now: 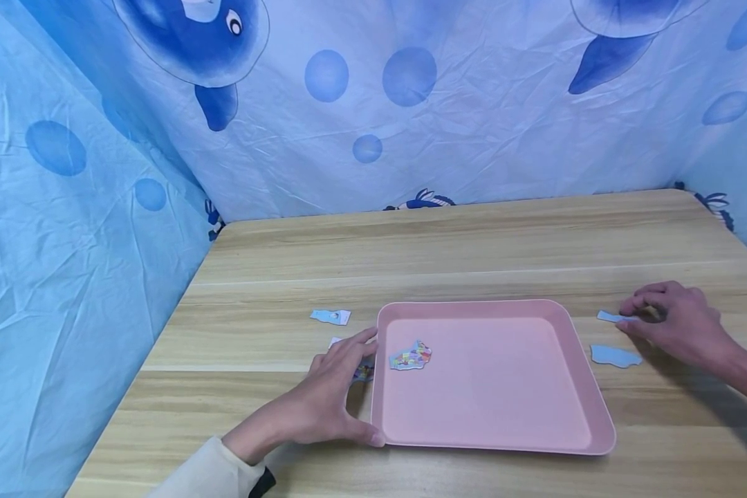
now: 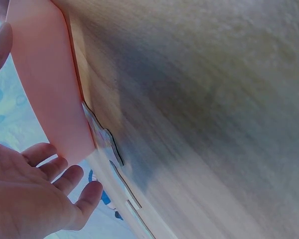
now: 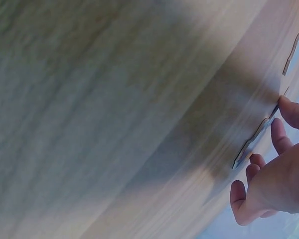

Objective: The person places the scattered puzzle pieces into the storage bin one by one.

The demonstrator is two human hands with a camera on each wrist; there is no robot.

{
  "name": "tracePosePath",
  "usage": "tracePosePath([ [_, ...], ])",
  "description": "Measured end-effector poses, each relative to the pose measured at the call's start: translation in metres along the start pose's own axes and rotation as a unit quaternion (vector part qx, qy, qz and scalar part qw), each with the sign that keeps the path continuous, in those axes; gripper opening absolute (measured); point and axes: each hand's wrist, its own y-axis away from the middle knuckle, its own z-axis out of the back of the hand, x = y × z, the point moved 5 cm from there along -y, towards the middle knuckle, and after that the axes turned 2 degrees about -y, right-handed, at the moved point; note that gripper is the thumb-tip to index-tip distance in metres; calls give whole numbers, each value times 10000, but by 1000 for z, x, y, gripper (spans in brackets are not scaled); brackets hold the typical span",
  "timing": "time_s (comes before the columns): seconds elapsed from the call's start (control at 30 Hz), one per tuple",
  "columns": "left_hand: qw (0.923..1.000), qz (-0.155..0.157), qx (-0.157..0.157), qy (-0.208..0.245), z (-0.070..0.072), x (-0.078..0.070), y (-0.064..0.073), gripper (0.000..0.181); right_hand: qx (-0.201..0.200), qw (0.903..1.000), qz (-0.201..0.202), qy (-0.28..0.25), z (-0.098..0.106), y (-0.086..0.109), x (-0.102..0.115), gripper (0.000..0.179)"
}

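In the head view my left hand (image 1: 326,394) spans the left side of a pink tray (image 1: 492,447), its thumb at the near corner and its fingertips against the rim. The left wrist view shows its fingers spread and slightly bent beside the tray wall (image 2: 45,74). My right hand (image 1: 678,321) pinches a thin light-blue puzzle piece (image 1: 609,316) between thumb and index finger, low over the table right of the tray. A larger blue piece (image 1: 615,356) lies nearer me. Under the right hand, a wavy-edged piece (image 3: 250,143) shows in the right wrist view. A colourful map-printed piece (image 1: 411,356) lies inside the tray.
Left of the tray are a pale-blue piece (image 1: 331,317) and a patterned piece (image 1: 364,372) partly hidden by my left hand. Everything stands on a wooden table (image 1: 473,249). A blue curtain (image 1: 373,124) with sea creatures hangs along its back and left edges.
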Motion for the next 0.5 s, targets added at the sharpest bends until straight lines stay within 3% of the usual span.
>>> tracePosePath([
  [0.5, 10000, 6, -29, 2, -1, 1, 1, 111, -152, 9995, 170, 200, -2, 0, 6, 11],
])
